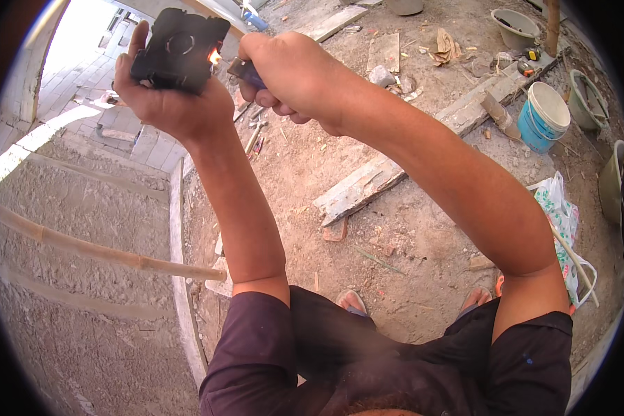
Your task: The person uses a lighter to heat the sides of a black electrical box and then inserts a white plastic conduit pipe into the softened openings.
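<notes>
Raised at the upper left, my left hand (177, 114) is closed around a black square electrical box (161, 61), its fingers and thumb gripping the sides. A round mark shows on the face of the box turned toward me. Just to the right, my right hand (295, 73) is wrapped round a dark lighter (249, 73) whose metal end points at the box. A small orange flame (214, 57) burns between them, against the right edge of the box.
A bamboo pole (97, 251) crosses the rough wall at left. Wooden planks (360, 186) lie on the dirt floor. To the right stand a blue-and-white bucket (542, 123), basins (515, 31) and a plastic bag (555, 197). A hammer (255, 132) lies below my hands.
</notes>
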### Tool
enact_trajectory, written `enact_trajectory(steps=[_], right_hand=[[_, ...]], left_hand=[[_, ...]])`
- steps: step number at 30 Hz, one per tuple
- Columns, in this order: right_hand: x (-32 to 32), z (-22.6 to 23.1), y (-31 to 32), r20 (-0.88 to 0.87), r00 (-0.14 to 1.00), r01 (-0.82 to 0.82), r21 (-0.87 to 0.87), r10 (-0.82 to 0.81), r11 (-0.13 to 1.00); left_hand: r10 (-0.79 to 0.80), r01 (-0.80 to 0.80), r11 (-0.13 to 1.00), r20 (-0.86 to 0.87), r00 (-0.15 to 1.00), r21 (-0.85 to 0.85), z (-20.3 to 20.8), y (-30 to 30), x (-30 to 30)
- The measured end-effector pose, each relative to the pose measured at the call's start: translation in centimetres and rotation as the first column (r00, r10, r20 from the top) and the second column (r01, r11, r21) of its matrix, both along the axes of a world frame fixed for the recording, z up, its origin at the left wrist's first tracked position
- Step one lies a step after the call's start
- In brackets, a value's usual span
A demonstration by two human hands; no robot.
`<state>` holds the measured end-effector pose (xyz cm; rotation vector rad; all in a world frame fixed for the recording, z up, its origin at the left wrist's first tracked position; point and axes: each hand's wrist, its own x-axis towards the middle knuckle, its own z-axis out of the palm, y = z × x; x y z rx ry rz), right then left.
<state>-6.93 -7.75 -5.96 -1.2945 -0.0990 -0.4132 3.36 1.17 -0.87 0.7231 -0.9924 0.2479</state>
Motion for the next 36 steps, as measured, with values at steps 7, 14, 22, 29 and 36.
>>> enact_trajectory(steps=[7, 14, 22, 29, 36], right_hand=[[0.19, -0.28, -0.17, -0.018, 1.000, -0.006, 0.003, 0.006, 1.000], [0.32, -0.50, -0.32, -0.011, 1.000, -0.025, 0.008, 0.026, 1.000], [0.01, -0.26, -0.21, -0.009, 0.999, -0.036, 0.035, 0.036, 0.999], [0.05, -0.25, -0.34, -0.028, 0.999, -0.030, 0.031, 0.031, 0.999], [-0.48, 0.14, -0.24, -0.020, 1.000, -0.021, 0.042, 0.021, 0.999]], left_hand=[[0.017, -0.018, 0.999, 0.019, 1.000, 0.034, -0.41, -0.21, -0.09], [0.012, -0.013, 0.999, 0.023, 1.000, 0.040, -0.39, -0.18, 0.00], [0.023, -0.024, 0.999, 0.022, 0.999, 0.029, -0.30, -0.15, 0.26], [0.021, -0.021, 1.000, 0.013, 1.000, 0.023, -0.16, -0.24, -0.02], [0.001, -0.001, 1.000, -0.002, 1.000, 0.027, 0.00, -0.19, -0.31]])
